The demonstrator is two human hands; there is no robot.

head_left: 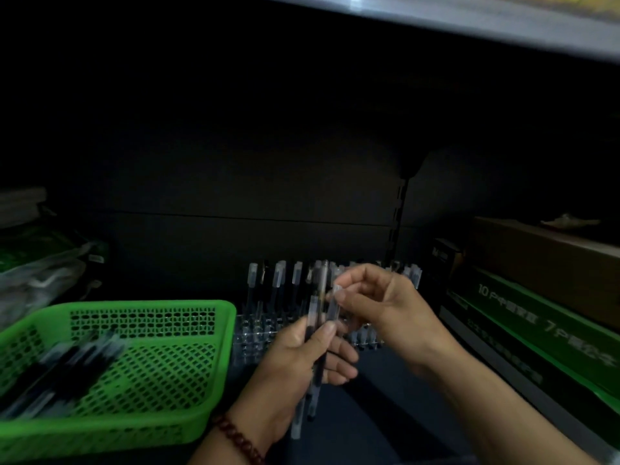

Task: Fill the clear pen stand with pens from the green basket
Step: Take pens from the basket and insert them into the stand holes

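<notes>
A green basket [151, 380] sits at the lower left on a dark shelf, with several black pens [63, 370] lying in its left part. The clear pen stand [255, 333] stands behind my hands, and a row of capped pens [278, 280] is upright in its back row. My left hand [302, 367] grips a bundle of pens [310, 391] held roughly upright. Just above it, my right hand [379, 303] pinches the clear cap end of one pen [332, 307] from that bundle. My hands hide the stand's right half.
Green and brown cardboard boxes [536, 317] are stacked along the right side. Plastic-wrapped packs [40, 263] lie at the far left behind the basket. A shelf board [469, 25] runs overhead, and the dark back panel is close behind the stand.
</notes>
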